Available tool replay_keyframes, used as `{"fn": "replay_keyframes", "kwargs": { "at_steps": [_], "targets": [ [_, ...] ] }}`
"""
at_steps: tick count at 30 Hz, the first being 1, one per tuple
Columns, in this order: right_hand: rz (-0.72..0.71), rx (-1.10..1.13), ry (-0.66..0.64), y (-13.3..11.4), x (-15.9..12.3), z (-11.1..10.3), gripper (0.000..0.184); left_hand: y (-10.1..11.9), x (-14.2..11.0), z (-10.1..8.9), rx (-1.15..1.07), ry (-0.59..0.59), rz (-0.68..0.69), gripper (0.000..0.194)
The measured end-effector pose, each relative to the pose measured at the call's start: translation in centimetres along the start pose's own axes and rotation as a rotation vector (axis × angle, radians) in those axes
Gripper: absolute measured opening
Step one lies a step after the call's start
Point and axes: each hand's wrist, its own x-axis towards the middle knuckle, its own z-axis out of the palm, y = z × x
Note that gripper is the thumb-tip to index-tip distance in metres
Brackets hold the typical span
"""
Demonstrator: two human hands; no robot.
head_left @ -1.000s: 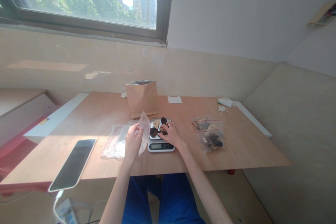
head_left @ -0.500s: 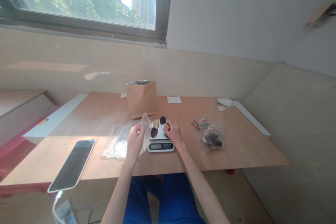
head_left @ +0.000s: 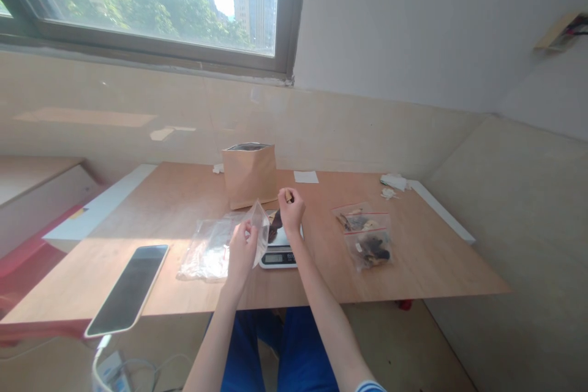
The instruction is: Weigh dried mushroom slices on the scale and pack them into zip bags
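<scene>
Just above the kitchen scale (head_left: 278, 258), the right hand (head_left: 291, 208) was raised clear of the tray, its fingers pinched shut on a small tan piece (head_left: 288, 196) of something dried. Directly left of the scale, the left hand (head_left: 241, 251) was half closed, gripping the lower edge of a clear zip bag (head_left: 260, 234) that stood upright against the scale's near corner; how far the bag's mouth was open could not be told. Dark dried pieces (head_left: 274, 229) lay on the scale's tray, partly hidden by the bag and the right hand. Under the left hand, and further left of the scale, a flat clear plastic bag (head_left: 206, 252) lay on the wooden table (head_left: 138, 208). Right of the scale, two small zip bags with red strips (head_left: 366, 237) lay overlapping, holding dark and pale pieces. Behind the scale stood a brown paper bag (head_left: 249, 176) with a silvery lining, and behind and right of it lay a white slip of paper (head_left: 305, 177). Far right of the scale were crumpled white tissues (head_left: 394, 182). Well left of the scale lay a phone (head_left: 127, 290) with its dark screen up, a white cable (head_left: 97, 367) running below the table's edge.
</scene>
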Motion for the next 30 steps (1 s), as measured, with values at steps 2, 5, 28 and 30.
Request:
{"fn": "replay_keyframes", "kwargs": {
  "at_steps": [2,5,28,30],
  "targets": [
    [0.026,0.027,0.055,-1.2,0.0,0.6,0.027,-0.4,0.0,0.4,0.021,0.012,0.053,0.024],
    [0.008,0.027,0.067,-1.9,-0.3,1.4,0.026,-0.5,-0.2,0.9,0.04,0.037,0.102,0.031],
    [0.528,0.573,-0.877,-3.9,-1.7,-0.9,0.018,0.3,-1.3,0.7,-0.044,0.075,0.136,0.036],
    [0.526,0.572,-0.851,-3.6,-1.7,-0.7,0.018,0.3,-1.4,0.7,-0.06,0.082,0.142,0.038]
  ]
}}
